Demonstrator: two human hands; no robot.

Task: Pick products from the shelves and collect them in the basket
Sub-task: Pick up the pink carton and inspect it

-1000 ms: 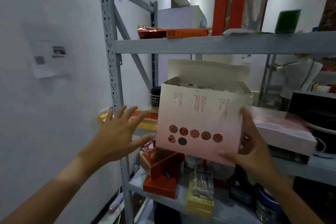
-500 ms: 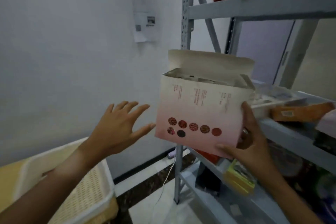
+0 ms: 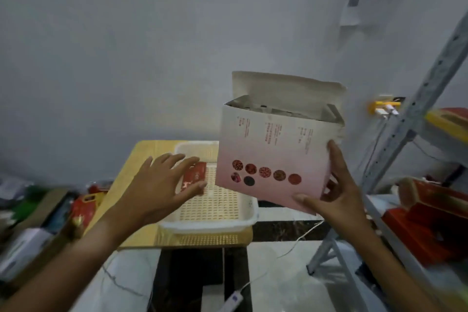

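Reaching forward from the bottom edge, both forearms framed a white cable on the tiled floor (image 3: 286, 286). The left hand (image 3: 162, 185) hovered with fingers spread wide and empty above the white basket (image 3: 215, 220). The right hand (image 3: 336, 190) held the pink box (image 3: 273, 157) at its lower right corner, thumb up the side and fingers beneath. That box hung in the air, tilted, its top flap open, over the basket's right part. The basket sat on a yellow bench (image 3: 149, 152) with a red packet (image 3: 196, 176) lying inside it. A grey shelf frame (image 3: 415, 114) stood at right, carrying red boxes (image 3: 430, 220). Behind everything rose a pale wall (image 3: 177, 45).
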